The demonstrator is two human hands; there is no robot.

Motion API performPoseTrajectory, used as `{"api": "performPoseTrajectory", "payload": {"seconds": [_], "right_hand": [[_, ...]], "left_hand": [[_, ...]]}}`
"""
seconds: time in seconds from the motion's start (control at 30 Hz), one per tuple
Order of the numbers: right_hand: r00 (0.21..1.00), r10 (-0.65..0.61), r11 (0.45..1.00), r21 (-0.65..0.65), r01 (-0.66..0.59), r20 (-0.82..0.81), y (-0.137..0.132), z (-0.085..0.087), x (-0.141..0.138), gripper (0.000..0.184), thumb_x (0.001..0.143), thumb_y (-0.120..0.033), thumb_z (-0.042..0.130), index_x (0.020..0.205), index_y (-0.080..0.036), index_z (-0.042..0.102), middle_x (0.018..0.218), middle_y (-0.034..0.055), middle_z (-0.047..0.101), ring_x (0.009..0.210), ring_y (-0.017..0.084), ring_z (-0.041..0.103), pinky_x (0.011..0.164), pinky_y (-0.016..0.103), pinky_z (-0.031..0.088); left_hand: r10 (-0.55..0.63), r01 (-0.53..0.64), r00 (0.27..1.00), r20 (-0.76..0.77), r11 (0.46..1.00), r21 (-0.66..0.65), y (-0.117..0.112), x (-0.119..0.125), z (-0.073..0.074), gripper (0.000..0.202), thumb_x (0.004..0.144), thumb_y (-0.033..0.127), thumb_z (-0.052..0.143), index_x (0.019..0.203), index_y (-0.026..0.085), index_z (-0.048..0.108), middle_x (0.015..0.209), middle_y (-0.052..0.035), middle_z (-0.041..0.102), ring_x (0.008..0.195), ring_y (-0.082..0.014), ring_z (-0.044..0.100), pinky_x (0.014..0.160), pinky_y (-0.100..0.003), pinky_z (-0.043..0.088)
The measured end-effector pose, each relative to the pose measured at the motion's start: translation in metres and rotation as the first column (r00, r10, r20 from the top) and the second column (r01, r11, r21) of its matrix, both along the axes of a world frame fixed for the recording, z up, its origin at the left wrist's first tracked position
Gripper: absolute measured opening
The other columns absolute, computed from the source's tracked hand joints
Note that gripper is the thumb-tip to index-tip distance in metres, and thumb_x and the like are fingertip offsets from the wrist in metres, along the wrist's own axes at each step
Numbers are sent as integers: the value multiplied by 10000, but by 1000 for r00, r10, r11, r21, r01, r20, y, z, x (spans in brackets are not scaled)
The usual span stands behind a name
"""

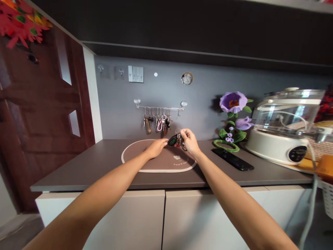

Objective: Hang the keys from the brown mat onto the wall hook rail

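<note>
A bunch of keys (177, 140) on a metal ring, with a black fob marked in green, hangs between my hands above the brown mat (140, 156). My right hand (190, 141) is closed, pinching the ring at its top. From the other side my left hand (156, 148) has its fingertips closed on the end of the black fob. Behind them, several sets of keys (161, 121) dangle from a hook rail (160, 108) fixed to the grey wall. One hook at the rail's right end carries nothing.
Right of the mat lie a black phone (232, 159) and a purple crocheted flower (233, 102) on a green base. A white appliance with a clear top (281, 139) stands further right. A dark cabinet (182, 27) overhangs the counter (85, 170). A wooden door (44, 121) is at left.
</note>
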State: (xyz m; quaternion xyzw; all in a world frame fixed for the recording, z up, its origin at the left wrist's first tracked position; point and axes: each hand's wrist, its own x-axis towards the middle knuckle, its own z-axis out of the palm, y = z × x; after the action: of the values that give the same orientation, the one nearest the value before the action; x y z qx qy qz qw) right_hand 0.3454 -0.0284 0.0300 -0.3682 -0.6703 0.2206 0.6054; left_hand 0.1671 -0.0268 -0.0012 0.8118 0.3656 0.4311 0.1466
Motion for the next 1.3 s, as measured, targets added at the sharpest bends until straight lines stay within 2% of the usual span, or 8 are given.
{"api": "performPoseTrajectory", "payload": {"seconds": [0.13, 0.3, 0.47, 0.6, 0.73, 0.97, 1.3], "right_hand": [[999, -1, 1000, 3, 1, -34, 3, 1, -1, 277, 778, -460, 391, 774, -192, 461, 712, 18, 543, 635, 131, 509, 599, 255, 439], [997, -44, 999, 10, 45, -68, 19, 10, -2, 279, 757, -466, 413, 765, -194, 471, 647, -5, 524, 564, 119, 490, 570, 256, 427], [991, -125, 992, 28, 126, -44, 46, 34, -5, 271, 725, -425, 436, 758, -166, 509, 699, 20, 558, 637, 123, 510, 628, 260, 421], [987, -162, 986, 24, 162, -23, 64, 57, -11, 231, 705, -362, 436, 744, -152, 522, 726, 22, 570, 662, 120, 507, 667, 264, 413], [973, -229, 973, 37, 228, 13, 79, 71, -19, 205, 695, -330, 431, 728, -153, 529, 708, 21, 575, 656, 126, 503, 665, 265, 406], [927, -340, 940, 37, 338, 162, 99, 81, -32, 190, 705, -277, 407, 684, -150, 546, 708, 39, 590, 663, 139, 507, 687, 280, 403], [905, -383, 919, -24, 394, 187, 105, 90, -45, 151, 716, -199, 414, 638, -161, 537, 702, 59, 593, 653, 153, 522, 679, 283, 414]], "left_hand": [[104, -107, 993, 59, 993, 52, 5, 1, -3, 287, 799, 304, 453, 1028, 196, 591, 1110, -95, 592, 1051, -244, 509, 951, -369, 324], [150, -155, 987, 64, 983, 95, 6, 2, -1, 279, 823, 300, 408, 1015, 192, 580, 1039, -89, 612, 987, -220, 528, 912, -346, 356], [217, -210, 976, -18, 961, 178, 6, 2, 0, 298, 856, 263, 311, 992, 174, 560, 906, -84, 624, 845, -190, 551, 796, -315, 400], [267, -256, 963, -35, 950, 180, 6, 2, 1, 290, 866, 248, 272, 900, 182, 552, 802, -52, 611, 755, -161, 541, 727, -283, 400], [274, -263, 961, -37, 947, 182, 6, 2, 0, 284, 869, 243, 258, 859, 183, 535, 759, -41, 598, 720, -154, 532, 703, -277, 390], [275, -265, 961, -34, 947, 180, 9, 2, -1, 291, 871, 255, 248, 847, 180, 529, 762, -46, 599, 725, -161, 531, 699, -281, 384], [281, -274, 960, -16, 945, 178, 12, 0, -2, 294, 874, 266, 244, 851, 178, 524, 754, -43, 603, 704, -153, 538, 673, -267, 390]]}}
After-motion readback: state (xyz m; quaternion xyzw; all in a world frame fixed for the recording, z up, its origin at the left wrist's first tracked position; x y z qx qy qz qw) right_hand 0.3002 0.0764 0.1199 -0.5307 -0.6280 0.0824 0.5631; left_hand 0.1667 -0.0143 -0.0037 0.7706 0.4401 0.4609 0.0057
